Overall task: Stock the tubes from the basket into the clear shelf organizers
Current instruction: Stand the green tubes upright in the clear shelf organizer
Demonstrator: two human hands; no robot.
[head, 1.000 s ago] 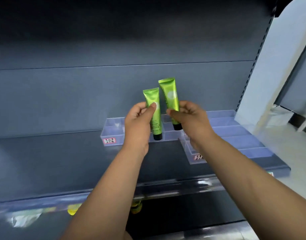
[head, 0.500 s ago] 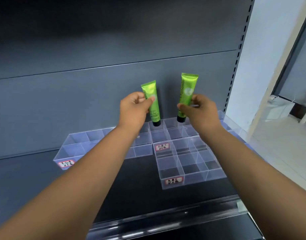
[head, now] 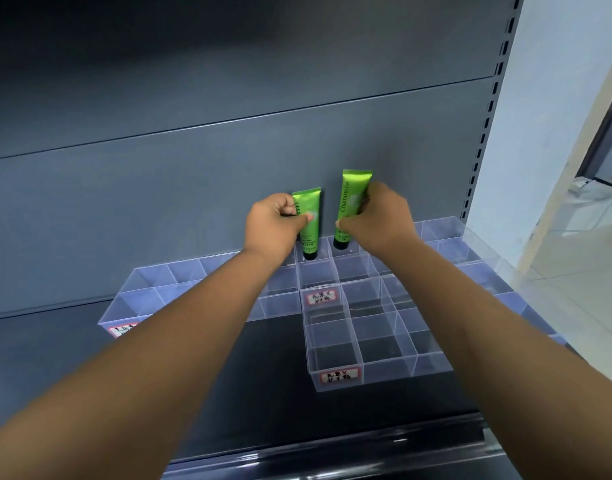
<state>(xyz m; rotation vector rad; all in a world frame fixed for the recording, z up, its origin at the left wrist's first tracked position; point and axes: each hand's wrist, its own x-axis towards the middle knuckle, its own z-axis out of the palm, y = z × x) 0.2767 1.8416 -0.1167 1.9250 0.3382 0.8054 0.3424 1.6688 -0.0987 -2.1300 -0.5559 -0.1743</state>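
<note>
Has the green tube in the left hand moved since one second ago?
Yes. Against the clear organizer, the tube has come down and back: its black cap now dips into a back-row compartment.

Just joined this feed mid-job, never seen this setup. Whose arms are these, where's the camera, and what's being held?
No machine here: these are a person's bare arms, filmed by one wide-angle camera worn on the head, looking forward and down. The left hand grips the left green tube and the right hand grips the right green tube. Both tubes are upright, black caps down, at the rear compartments of the back clear organizer on a dark shelf. The nearer clear organizer, with a red-edged label, stands in front.
</note>
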